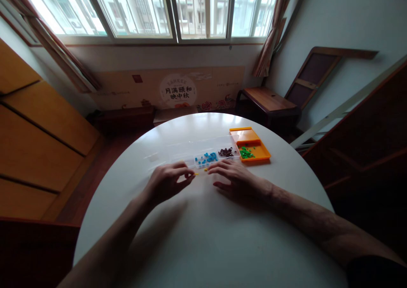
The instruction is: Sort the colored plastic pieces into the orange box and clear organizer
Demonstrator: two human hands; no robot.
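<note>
Left hand (170, 180): thumb and forefinger pinch thin yellow strip (196, 174), near side of clear box
Right hand (235, 177): fingers loosely spread, tips beside small yellow block (206, 169); contact unclear
Clear plastic box (210, 144): far of hands; small blue pieces (211, 157) left, dark brown pieces (226, 152) right
Orange rectangular plastic tray (261, 152): right of box, green pieces (246, 153) inside

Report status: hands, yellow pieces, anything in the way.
Left hand pinching thin yellow piece. Right hand open near second yellow piece, contact unclear. Nearest possible obstacle: clear case with blue pieces and dark pieces, just beyond hands.
</note>
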